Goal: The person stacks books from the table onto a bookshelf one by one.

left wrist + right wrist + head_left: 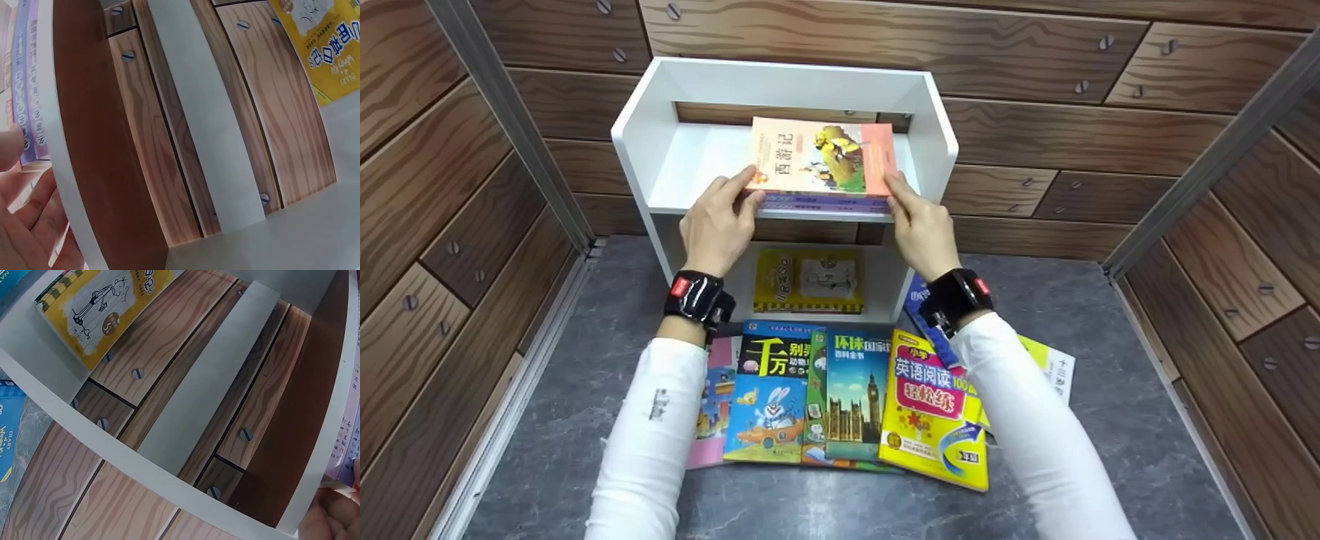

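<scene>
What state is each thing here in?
Peach-covered paper book: closed, cover up
Purple-spined paper books: closed, stacked beneath it
Bare left hand: grips their left end
Bare right hand: grips their right end
White two-level shelf: upright
Yellow paper book on lower level: closed, flat
Yellow workbook, pink title patch: closed, cover up
Blue clock-tower book: closed, cover up

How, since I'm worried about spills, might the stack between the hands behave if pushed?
The stack seems unlikely to tip, being broad and low. It could slide apart, since no band shows around it. It is probably fairly heavy, as several spines show beneath the orange cover.
</scene>
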The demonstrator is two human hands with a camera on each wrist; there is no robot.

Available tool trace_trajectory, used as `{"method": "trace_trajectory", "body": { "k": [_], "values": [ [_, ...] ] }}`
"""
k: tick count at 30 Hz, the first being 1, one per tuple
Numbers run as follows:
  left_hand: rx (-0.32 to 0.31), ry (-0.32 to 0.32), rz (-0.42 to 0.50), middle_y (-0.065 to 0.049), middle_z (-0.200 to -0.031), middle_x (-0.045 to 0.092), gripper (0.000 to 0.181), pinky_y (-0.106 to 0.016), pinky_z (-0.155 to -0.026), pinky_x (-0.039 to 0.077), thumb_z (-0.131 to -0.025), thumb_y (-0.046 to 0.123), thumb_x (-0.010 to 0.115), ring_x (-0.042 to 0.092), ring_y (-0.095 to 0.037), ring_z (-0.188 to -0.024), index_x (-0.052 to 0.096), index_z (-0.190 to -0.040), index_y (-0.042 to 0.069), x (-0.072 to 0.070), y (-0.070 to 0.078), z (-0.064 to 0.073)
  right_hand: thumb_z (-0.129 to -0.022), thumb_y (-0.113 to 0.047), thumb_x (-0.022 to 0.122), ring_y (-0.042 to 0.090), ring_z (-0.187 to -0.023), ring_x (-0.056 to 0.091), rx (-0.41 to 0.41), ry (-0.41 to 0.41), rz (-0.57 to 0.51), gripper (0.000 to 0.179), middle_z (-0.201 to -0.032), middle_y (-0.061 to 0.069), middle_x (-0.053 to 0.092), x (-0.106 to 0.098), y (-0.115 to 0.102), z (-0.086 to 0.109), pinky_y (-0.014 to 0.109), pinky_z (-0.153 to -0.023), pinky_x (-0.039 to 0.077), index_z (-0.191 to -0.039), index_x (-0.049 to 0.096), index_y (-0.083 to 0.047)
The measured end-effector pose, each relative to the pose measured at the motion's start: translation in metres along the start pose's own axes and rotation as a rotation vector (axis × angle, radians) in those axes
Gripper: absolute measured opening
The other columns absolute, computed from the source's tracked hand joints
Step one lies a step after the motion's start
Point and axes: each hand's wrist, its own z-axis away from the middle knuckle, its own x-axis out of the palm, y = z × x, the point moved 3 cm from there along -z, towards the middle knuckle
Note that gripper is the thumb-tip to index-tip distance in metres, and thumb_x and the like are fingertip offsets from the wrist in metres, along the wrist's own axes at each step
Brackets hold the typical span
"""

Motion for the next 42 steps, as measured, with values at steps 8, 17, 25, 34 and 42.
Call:
{"method": "trace_trajectory", "body": {
  "k": [8,17,25,34,42],
  "values": [
    [-0.033,-0.02,0.044,-0.006,-0.11,0.072,0.048,-0.035,-0.065,0.044,-0.102,0.046,0.067,0.059,-0.023,-0.083,0.062,-0.148,0.033,-0.004,-0.001,-0.001,-0.11,-0.025,0.054,0.038,-0.139,0.059,0.001,-0.002,-0.012,0.04,-0.153,0.009,0.056,0.0,0.0,0.0,0.048,-0.121,0.047,-0.15,0.059,-0.019],
    [-0.017,-0.002,0.051,-0.009,-0.121,0.072,0.059,-0.04,-0.069,0.051,-0.105,0.046,0.062,0.064,-0.028,-0.09,0.049,-0.158,0.027,-0.001,-0.003,0.003,-0.111,-0.022,0.053,0.039,-0.141,0.059,-0.027,-0.01,0.002,0.048,-0.157,0.013,0.054,0.004,0.0,0.003,0.049,-0.121,0.047,-0.158,0.048,-0.014],
    [0.011,-0.035,0.086,-0.01,-0.155,0.06,0.081,-0.05,-0.1,0.059,-0.101,0.036,0.07,0.063,-0.034,-0.136,0.029,-0.167,0.013,0.003,-0.006,0.015,-0.108,-0.021,0.059,0.048,-0.137,0.057,-0.093,-0.034,0.027,0.07,-0.156,0.028,0.052,0.01,0.006,0.013,0.058,-0.118,0.047,-0.166,0.025,-0.001],
    [0.107,0.024,0.04,-0.012,-0.161,0.052,0.081,-0.047,-0.114,0.053,-0.102,0.026,0.07,0.054,-0.034,-0.145,0.026,-0.166,0.005,0.009,-0.01,0.039,-0.105,-0.018,0.063,0.045,-0.146,0.049,-0.197,-0.004,0.056,0.079,-0.163,0.03,0.041,0.01,0.014,0.03,0.052,-0.127,0.039,-0.165,0.018,0.007],
    [0.208,0.052,-0.02,-0.022,-0.168,0.038,0.077,-0.053,-0.132,0.03,-0.104,0.023,0.066,0.043,-0.037,-0.154,0.026,-0.164,-0.001,0.012,-0.018,0.065,-0.102,-0.01,0.065,0.042,-0.151,0.045,-0.322,0.015,0.025,0.075,-0.166,0.026,0.041,0.006,0.027,0.051,0.051,-0.13,0.035,-0.164,0.025,0.005]
  ]
}}
